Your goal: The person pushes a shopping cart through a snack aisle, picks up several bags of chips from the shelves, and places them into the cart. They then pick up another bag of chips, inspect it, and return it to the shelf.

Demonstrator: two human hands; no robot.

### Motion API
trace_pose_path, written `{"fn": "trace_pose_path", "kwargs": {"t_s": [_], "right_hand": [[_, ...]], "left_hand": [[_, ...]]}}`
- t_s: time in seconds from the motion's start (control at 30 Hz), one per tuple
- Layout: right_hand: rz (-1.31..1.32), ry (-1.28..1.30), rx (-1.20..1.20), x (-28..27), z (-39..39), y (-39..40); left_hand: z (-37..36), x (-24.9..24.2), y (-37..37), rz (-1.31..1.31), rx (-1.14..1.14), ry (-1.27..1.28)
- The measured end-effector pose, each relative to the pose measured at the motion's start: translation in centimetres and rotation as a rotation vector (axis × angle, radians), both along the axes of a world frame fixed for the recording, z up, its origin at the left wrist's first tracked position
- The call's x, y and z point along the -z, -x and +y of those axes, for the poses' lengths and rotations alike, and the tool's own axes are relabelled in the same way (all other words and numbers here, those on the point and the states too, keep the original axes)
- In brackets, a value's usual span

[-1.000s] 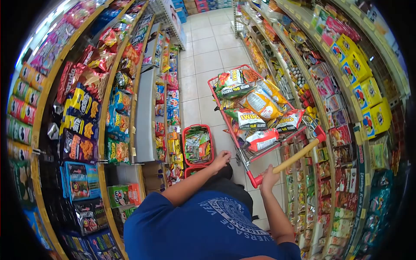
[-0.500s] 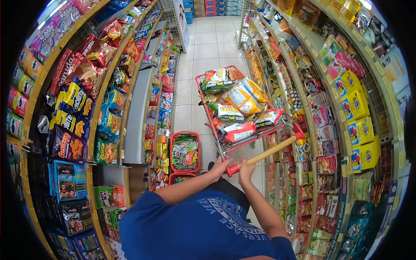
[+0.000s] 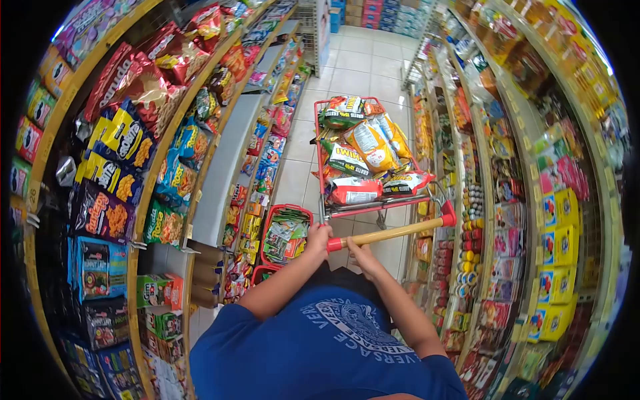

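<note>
A shopping cart (image 3: 373, 212) with a red frame stands in the aisle ahead of me, piled with several snack bags, some white and green (image 3: 345, 157) and others orange and white (image 3: 372, 145). Its handle (image 3: 393, 233) is a yellow bar with red end pieces. My left hand (image 3: 319, 240) is closed around the red left end of this handle. Just right of it, my right hand (image 3: 363, 259) grips the yellow bar from below, its fingers partly hidden.
Red baskets (image 3: 311, 230) holding small packets stand on the floor left of the cart. Shelves of snack bags (image 3: 133, 143) line the left side. On the right, shelves hold yellow packs (image 3: 559, 247) and small jars, close to the cart. Tiled floor (image 3: 357, 61) runs ahead, with stacked boxes (image 3: 393, 17) at the far end.
The cart has turned to stand straighter along the aisle, and its handle slopes less. Both hands have shifted left and slightly up with the handle. My view has also turned a little.
</note>
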State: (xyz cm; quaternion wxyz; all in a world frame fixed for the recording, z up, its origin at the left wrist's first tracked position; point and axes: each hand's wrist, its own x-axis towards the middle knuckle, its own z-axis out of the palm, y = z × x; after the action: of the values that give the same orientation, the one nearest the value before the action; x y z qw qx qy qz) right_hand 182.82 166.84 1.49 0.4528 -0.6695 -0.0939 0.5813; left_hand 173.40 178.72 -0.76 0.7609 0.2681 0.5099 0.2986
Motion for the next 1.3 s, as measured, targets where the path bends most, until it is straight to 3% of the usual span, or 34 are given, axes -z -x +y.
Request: {"fn": "trace_pose_path", "kwargs": {"t_s": [0.03, 0.1, 0.13, 0.2, 0.27, 0.3, 0.37, 0.4, 0.47, 0.5, 0.57, 0.63, 0.7, 0.77, 0.83, 0.97, 1.03, 1.1, 1.17, 1.3], "right_hand": [[-0.003, 0.001, -0.03, -1.1, 0.0, -1.6], [-0.317, -0.021, -0.596, -4.8, 0.5, -5.4], [-0.532, -0.199, -0.608, -5.6, 0.5, -7.6], [-1.058, -0.446, -0.386, -6.5, 2.0, -11.8], [-1.831, -0.355, -0.597, -11.3, 4.8, -14.9], [-1.819, -0.378, -0.626, -10.0, 6.1, -16.8], [-1.676, -0.516, -0.936, -5.7, 8.7, -20.1], [-1.667, -0.542, -0.963, -5.5, 10.0, -20.7], [-1.308, -0.144, -1.392, -5.1, 12.5, -20.0], [-1.298, -0.157, -1.419, -4.6, 13.3, -19.6], [-1.372, -0.307, -1.215, -3.6, 14.4, -18.9], [-1.317, -0.314, -1.259, -3.4, 16.5, -18.3], [-1.252, -0.354, -1.219, -3.6, 18.3, -17.5], [-1.212, -0.381, -1.229, -3.4, 20.2, -16.7], [-1.173, -0.401, -1.238, -3.2, 21.9, -15.9], [-1.056, -0.407, -1.299, -3.3, 24.4, -14.1], [-0.972, -0.475, -1.27, -2.5, 25.5, -13.3], [-0.926, -0.466, -1.287, -2.4, 26.4, -12.6], [-0.881, -0.504, -1.261, -1.4, 26.9, -12.0], [-0.84, -0.514, -1.252, -0.6, 27.7, -10.9]], "left_hand": [[1.3, -0.2, 0.2, -0.009, -0.01, -0.008], [4.7, 0.2, 0.8, -0.067, -0.01, 0.018], [6.1, 0.0, 0.9, -0.049, 0.032, 0.022], [9.2, 0.5, 1.5, -0.018, 0.116, -0.017], [11.9, 0.3, 2.2, 0.004, 0.151, -0.096], [12.8, -0.8, 2.3, 0.014, 0.138, -0.134], [16.0, 0.8, 3.2, 0.162, 0.176, -0.274], [16.7, -0.3, 2.9, 0.178, 0.124, -0.228], [19.0, -1.0, 3.1, 0.204, 0.049, -0.174], [20.6, -0.3, 3.4, 0.212, 0.026, -0.169], [22.5, -1.0, 3.5, 0.249, -0.032, -0.166], [24.2, -3.0, 3.2, 0.278, -0.075, -0.178], [26.8, -1.6, 4.2, 0.279, -0.088, -0.22], [29.5, -0.7, 5.0, 0.493, 0.028, -0.351], [31.5, -0.7, 5.9, 0.468, 0.046, -0.388], [33.8, -1.8, 6.6, 0.702, 0.139, -0.455], [33.0, -2.7, 5.7, 1.111, -0.067, -0.668], [31.7, -3.3, 4.9, 1.168, -0.048, -0.583], [29.4, -2.0, 3.7, 1.303, -0.475, -0.828], [24.8, 3.6, -0.9, 1.277, -0.825, -0.804]]}}
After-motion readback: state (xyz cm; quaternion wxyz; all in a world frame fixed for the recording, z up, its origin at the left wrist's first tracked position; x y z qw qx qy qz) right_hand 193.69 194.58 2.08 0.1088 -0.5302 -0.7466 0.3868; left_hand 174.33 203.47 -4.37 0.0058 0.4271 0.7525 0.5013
